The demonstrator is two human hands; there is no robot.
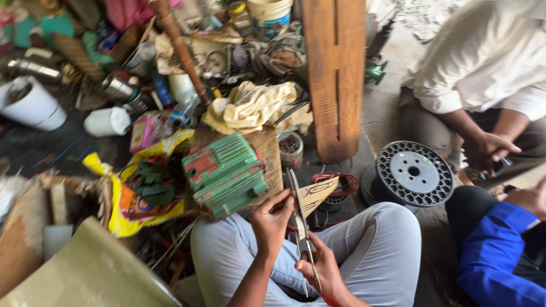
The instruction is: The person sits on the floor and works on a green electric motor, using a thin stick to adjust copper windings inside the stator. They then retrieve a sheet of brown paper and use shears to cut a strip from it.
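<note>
The right hand (321, 267) grips the handles of long steel scissors (300, 219), blades pointing up and away over the lap, cutting a tan triangular paper piece (316, 195) pinched by the left hand (272, 220).

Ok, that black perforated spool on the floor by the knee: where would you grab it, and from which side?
Probably the top flange rim of the black spool, from above on its near edge. It lies flat with the round flange facing up, the rim stands free of the floor, and the near side looks open; another person's hand sits behind it.
</note>
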